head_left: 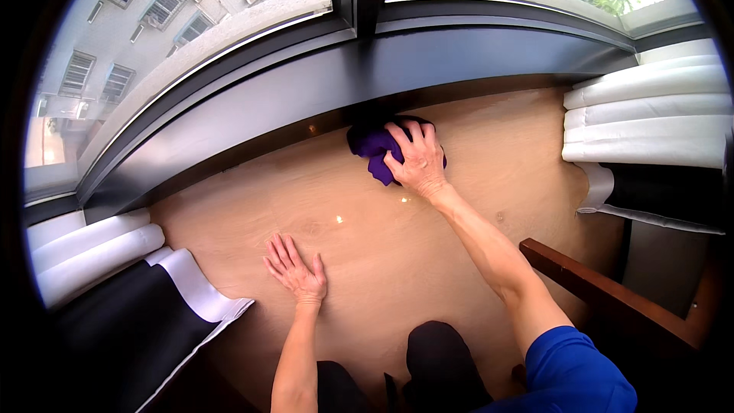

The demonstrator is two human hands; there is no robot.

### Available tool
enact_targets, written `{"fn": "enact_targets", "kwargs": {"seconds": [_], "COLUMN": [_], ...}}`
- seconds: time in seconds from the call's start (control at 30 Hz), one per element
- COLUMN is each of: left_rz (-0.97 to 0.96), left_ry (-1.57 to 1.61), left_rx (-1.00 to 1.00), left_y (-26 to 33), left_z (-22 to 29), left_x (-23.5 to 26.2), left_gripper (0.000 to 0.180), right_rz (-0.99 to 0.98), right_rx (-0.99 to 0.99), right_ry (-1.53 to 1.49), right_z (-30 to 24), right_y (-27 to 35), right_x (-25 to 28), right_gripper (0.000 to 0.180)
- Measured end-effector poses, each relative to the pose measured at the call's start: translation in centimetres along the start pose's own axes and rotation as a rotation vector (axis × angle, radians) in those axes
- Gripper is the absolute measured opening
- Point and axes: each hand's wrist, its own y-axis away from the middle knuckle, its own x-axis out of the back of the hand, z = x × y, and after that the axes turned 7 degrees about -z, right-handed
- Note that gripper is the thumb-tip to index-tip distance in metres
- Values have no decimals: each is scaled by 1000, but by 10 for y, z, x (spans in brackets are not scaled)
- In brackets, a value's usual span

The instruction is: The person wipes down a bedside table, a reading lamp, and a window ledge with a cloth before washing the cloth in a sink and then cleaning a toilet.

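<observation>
A bunched purple cloth (375,151) lies against the wood-coloured sill surface (459,237), close under the dark window frame. My right hand (419,159) presses down on it with bent fingers gripping its folds. Part of the cloth is hidden beneath the palm. My left hand (297,269) rests flat on the same surface, nearer to me and to the left, fingers spread and nothing in it.
A dark metal window frame (229,92) curves along the far edge. White and black curtains hang at the left (115,252) and the right (650,118). A dark wooden bar (604,287) juts in at the lower right. My knees (440,356) are at the near edge.
</observation>
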Motion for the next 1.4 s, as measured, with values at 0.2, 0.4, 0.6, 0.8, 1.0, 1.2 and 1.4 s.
{"fn": "enact_targets", "kwargs": {"seconds": [0.2, 0.4, 0.6, 0.8, 1.0, 1.2, 1.4], "left_rz": [3, -35, -174, -226, -251, -278, -311], "left_ry": [-42, -53, -93, 332, 69, 70, -22], "left_rx": [9, -73, -52, -790, -1170, -1172, -1128], "left_y": [-9, -10, -12, -169, -302, -322, -340], "left_z": [-4, 10, -5, 196, 342, 277, 183], "left_x": [3, 4, 39, 157, 140, 100, 90], "left_gripper": [75, 74, 70, 44, 67, 72, 69], "right_rz": [384, 308, 219, 332, 370, 405, 459], "right_rx": [-446, -9, -55, -434, -657, -839, -988], "right_ry": [-1032, -49, 25, 194, 268, 282, 316], "right_z": [9, -10, 40, 160, 225, 269, 295], "right_y": [8, -122, -131, -141, -155, -164, -186], "right_x": [126, 128, 145, 196, 226, 200, 176], "right_gripper": [32, 48, 57, 56, 58, 55, 55]}}
